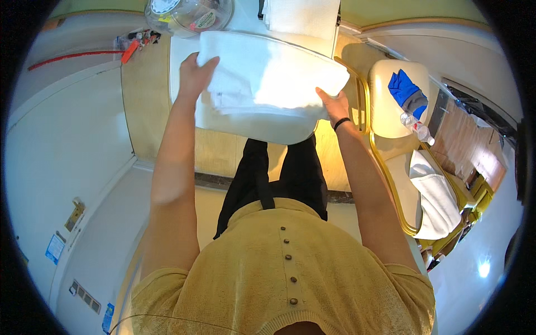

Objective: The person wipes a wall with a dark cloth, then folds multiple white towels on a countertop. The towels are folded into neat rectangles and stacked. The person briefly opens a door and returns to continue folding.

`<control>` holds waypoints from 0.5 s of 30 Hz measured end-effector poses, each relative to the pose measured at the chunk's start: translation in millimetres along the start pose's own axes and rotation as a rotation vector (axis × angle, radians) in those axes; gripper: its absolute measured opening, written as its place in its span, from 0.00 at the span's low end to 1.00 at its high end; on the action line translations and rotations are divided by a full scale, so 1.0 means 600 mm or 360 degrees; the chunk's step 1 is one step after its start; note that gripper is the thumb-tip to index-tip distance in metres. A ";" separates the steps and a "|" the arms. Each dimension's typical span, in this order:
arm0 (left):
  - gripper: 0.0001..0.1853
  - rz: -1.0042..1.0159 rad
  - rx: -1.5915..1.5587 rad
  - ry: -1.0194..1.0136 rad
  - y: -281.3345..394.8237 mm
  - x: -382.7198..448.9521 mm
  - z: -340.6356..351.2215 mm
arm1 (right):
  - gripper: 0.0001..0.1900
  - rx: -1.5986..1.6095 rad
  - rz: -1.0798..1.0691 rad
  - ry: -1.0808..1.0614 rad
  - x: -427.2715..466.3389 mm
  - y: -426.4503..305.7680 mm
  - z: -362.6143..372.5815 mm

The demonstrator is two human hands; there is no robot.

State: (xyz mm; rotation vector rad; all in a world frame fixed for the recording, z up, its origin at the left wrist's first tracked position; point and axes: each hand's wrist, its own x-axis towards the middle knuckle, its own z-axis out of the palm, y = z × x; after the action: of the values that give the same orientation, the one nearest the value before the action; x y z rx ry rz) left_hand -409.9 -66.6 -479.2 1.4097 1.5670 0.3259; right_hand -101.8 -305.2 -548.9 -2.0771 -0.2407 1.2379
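A folded white cloth, which looks like a towel (268,75), is stretched between my two hands over a pale table (268,130). My left hand (197,75) grips its left edge, thumb on top. At its lower right corner my right hand (335,104), with a black band on the wrist, pinches the edge. Bright light washes out the cloth's right half. Behind it, at the far end of the table, lies a stack of folded white cloth (301,19). To the left of that stack stands a clear plastic container (190,16) with labels. The fingers under the cloth are hidden.
On the right, a cream chair with a gold frame (379,117) bears a blue and grey cloth (406,94) and a clear plastic bottle (418,129). A white cloth (437,201) drapes over another chair nearer me. A white door (67,146) stands on the left.
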 end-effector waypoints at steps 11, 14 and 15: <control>0.12 0.0389 0.0515 0.0471 -0.139 -0.073 0.031 | 0.29 -0.0267 -0.0251 0.0052 -0.026 -0.032 0.005; 0.10 0.0589 0.0660 0.0478 -0.057 -0.069 0.021 | 0.26 -0.0853 -0.0801 0.0454 -0.017 -0.004 -0.003; 0.11 0.0547 0.0666 0.0481 -0.046 -0.081 0.013 | 0.25 -0.0705 -0.0776 0.0447 -0.019 -0.010 -0.005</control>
State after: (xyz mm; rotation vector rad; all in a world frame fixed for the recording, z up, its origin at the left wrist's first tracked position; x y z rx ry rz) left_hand -427.5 -120.5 -480.8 2.0423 1.6957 0.4492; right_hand -104.2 -307.8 -536.3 -2.3319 -0.8952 0.6276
